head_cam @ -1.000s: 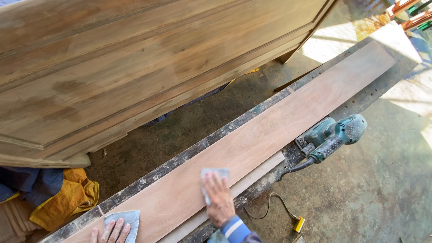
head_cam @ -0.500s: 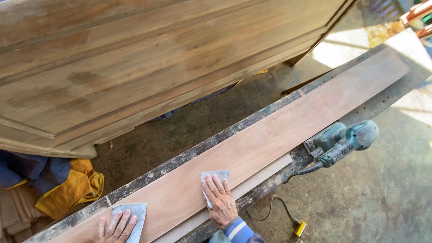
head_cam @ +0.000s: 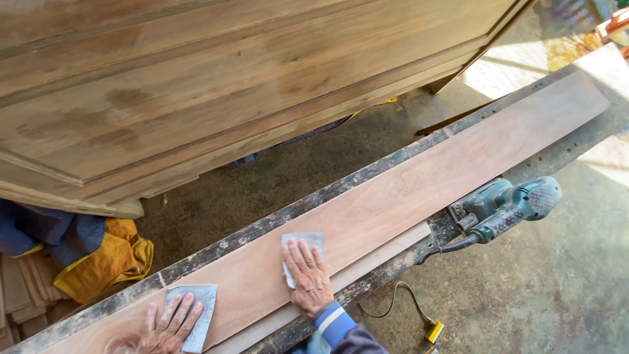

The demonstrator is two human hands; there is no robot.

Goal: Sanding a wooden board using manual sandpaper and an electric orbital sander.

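Reddish-brown wood, the long plank (head_cam: 393, 203) lies flat along the bench. On its near end, both the left hand (head_cam: 167, 328) and right hand (head_cam: 308, 278) press grey sandpaper sheets (head_cam: 303, 252) down with spread, open fingers, gripping nothing; beside the plank rests a green sander (head_cam: 508, 206).

Your left hand (head_cam: 164, 328) cut off at bottom edge; both sandpaper sheets (head_cam: 300, 257) partly hidden under palms; plank's (head_cam: 419, 196) near end out of frame

Grimy workbench (head_cam: 563, 154), long plank (head_cam: 419, 190), green sander (head_cam: 508, 204)
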